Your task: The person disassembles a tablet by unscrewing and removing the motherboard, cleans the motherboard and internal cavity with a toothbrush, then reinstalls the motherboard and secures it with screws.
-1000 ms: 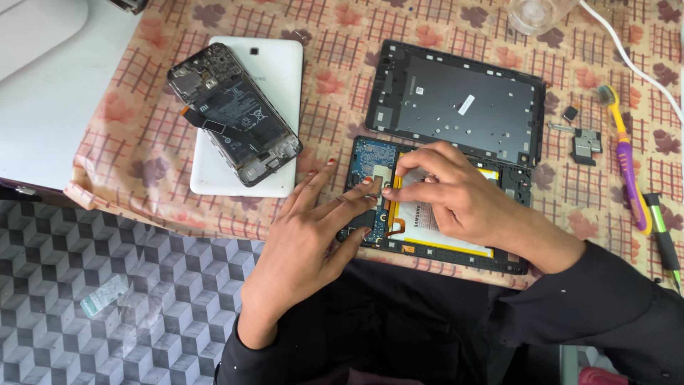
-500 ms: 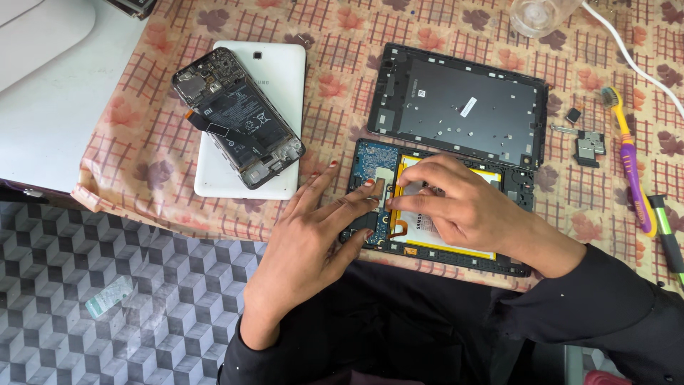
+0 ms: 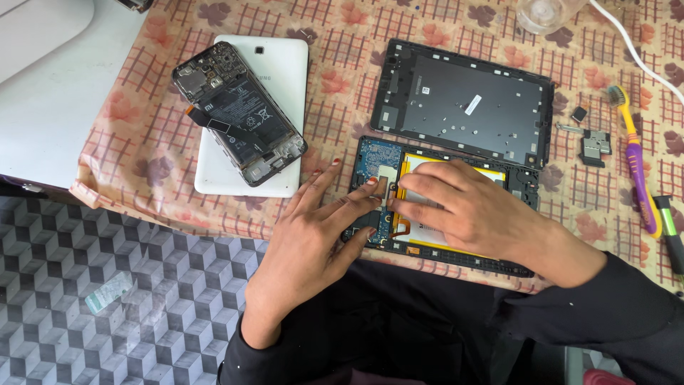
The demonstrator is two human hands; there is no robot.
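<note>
An opened tablet [image 3: 456, 249] lies at the near table edge, its blue circuit board [image 3: 372, 158] and battery with a yellow rim exposed. My left hand [image 3: 313, 235] rests flat with spread fingers, fingertips pressing on the board's left part. My right hand [image 3: 463, 207] lies over the battery, fingers reaching left to the metal shield beside the board. Neither hand grips anything that I can see. The tablet's dark back cover [image 3: 467, 103] lies just beyond, inner side up.
A white tablet [image 3: 281, 85] lies at the left with an opened black phone [image 3: 239, 114] on top. Small black parts [image 3: 593, 146], a purple and yellow toothbrush [image 3: 636, 171] and a green-tipped tool [image 3: 670, 232] lie at the right. A white cable [image 3: 634, 53] runs along the back right.
My right hand's fingers slid a little to the left over the battery toward the board. My left hand kept pressing in the same spot. The view shifted slightly.
</note>
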